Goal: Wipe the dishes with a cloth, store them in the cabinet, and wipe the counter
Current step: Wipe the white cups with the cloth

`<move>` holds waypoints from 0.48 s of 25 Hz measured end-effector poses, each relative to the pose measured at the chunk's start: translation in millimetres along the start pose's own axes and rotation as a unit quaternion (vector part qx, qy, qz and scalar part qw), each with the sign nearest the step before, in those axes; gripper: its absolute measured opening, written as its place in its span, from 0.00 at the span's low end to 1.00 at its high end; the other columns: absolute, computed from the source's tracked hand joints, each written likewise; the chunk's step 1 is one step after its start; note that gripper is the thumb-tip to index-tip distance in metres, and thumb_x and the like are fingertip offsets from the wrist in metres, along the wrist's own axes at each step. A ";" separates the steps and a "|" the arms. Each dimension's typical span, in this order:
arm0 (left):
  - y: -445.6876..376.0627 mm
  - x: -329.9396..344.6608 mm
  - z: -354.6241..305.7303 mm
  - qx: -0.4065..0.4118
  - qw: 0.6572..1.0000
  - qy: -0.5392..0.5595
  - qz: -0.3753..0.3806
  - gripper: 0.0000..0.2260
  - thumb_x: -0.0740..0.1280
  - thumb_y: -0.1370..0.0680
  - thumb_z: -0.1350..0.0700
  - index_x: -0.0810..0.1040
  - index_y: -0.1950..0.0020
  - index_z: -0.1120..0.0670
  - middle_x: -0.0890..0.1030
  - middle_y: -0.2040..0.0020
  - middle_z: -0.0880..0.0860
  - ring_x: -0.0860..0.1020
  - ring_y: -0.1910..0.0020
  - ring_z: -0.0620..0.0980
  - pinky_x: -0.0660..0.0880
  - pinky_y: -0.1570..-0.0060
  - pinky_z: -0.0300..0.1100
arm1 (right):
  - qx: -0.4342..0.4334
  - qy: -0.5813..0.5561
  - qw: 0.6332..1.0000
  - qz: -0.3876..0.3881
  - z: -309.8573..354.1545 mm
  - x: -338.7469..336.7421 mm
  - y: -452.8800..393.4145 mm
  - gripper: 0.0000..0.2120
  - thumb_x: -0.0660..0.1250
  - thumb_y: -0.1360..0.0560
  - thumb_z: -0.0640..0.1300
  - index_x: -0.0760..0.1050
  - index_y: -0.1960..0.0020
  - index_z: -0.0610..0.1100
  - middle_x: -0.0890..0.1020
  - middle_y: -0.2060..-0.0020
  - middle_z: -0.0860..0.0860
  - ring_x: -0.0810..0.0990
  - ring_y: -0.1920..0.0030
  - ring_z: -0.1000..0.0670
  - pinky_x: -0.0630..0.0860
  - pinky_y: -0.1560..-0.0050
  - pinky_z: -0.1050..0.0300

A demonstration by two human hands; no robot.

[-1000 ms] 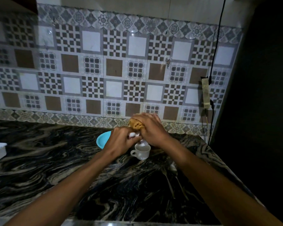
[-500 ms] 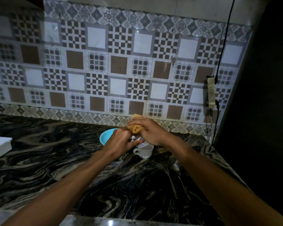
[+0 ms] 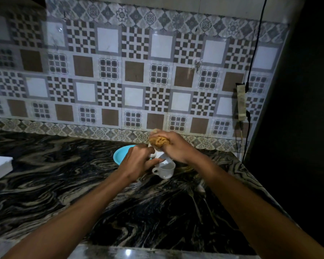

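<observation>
Left hand [image 3: 138, 161]: grips a small white dish [image 3: 160, 156], mostly hidden.
Right hand [image 3: 173, 146]: squeezes the orange cloth [image 3: 158, 141].
Blue plate [image 3: 121, 156]: at 9 o'clock of the hands, half covered.
Cup [image 3: 166, 170]: on the table [image 3: 64, 174], rim partly hidden.

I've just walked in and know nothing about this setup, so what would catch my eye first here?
Two bare hands meet above the black marbled stone counter: the right hand grips a crumpled orange-brown cloth, rubbing a small white dish that the left hand holds. Just below them stands a white ceramic cup, with a round turquoise plate behind. The brown-and-white patterned tile wall fills the background.
</observation>
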State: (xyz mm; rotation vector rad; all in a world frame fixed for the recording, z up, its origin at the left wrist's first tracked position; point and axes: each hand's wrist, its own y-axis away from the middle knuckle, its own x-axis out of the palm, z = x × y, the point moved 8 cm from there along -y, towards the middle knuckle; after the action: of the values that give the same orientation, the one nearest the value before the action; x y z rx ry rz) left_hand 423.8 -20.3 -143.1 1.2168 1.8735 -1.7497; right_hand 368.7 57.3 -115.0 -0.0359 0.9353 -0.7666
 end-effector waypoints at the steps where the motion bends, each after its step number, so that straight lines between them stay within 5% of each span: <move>1: -0.3 -2.0 1.3 -0.009 1.000 0.008 -0.007 0.21 0.68 0.28 0.41 0.66 0.69 0.55 0.67 0.72 0.48 0.69 0.70 0.52 0.59 0.68 0.43 | 0.003 -0.003 1.000 -0.014 -5.5 -4.9 1.9 0.18 0.59 0.22 0.31 0.76 0.36 0.42 0.75 0.34 0.46 0.71 0.34 0.49 0.70 0.35 0.56; 5: -3.5 -6.8 6.3 -0.049 0.997 0.042 -0.043 0.19 0.73 0.29 0.47 0.72 0.69 0.59 0.70 0.73 0.51 0.69 0.72 0.48 0.59 0.72 0.35 | 0.109 -0.095 0.982 -0.125 -35.8 -33.3 17.8 0.14 0.59 0.19 0.42 0.74 0.35 0.48 0.79 0.39 0.48 0.78 0.42 0.48 0.76 0.48 0.59; 7: -7.1 -6.4 3.1 -0.059 0.996 0.054 -0.030 0.17 0.73 0.29 0.48 0.75 0.68 0.58 0.71 0.74 0.49 0.68 0.73 0.44 0.60 0.73 0.34 | 0.100 -0.106 0.983 -0.115 -27.4 -27.8 21.7 0.15 0.61 0.20 0.44 0.74 0.35 0.48 0.77 0.37 0.50 0.75 0.38 0.50 0.72 0.42 0.59; 10: -10.0 -2.2 -1.1 -0.077 0.994 0.072 -0.026 0.15 0.72 0.29 0.51 0.69 0.72 0.51 0.76 0.72 0.57 0.75 0.70 0.52 0.60 0.69 0.42 | -0.007 0.096 0.994 -0.044 -2.1 -9.4 23.9 0.17 0.64 0.22 0.48 0.74 0.34 0.51 0.68 0.29 0.56 0.60 0.27 0.54 0.52 0.28 0.52; 12: -10.3 0.3 2.3 -0.087 0.991 0.096 -0.040 0.14 0.66 0.31 0.47 0.73 0.69 0.55 0.79 0.70 0.59 0.78 0.67 0.56 0.63 0.69 0.44 | -0.043 0.187 0.980 -0.048 0.9 -10.5 25.8 0.19 0.64 0.23 0.53 0.74 0.34 0.52 0.68 0.28 0.57 0.58 0.27 0.54 0.50 0.27 0.52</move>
State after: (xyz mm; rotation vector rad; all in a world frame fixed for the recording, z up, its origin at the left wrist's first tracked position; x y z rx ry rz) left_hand 415.3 -21.3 -136.9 1.2989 2.1616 -1.5137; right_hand 380.5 82.5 -115.9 -0.0126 1.3331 -0.8372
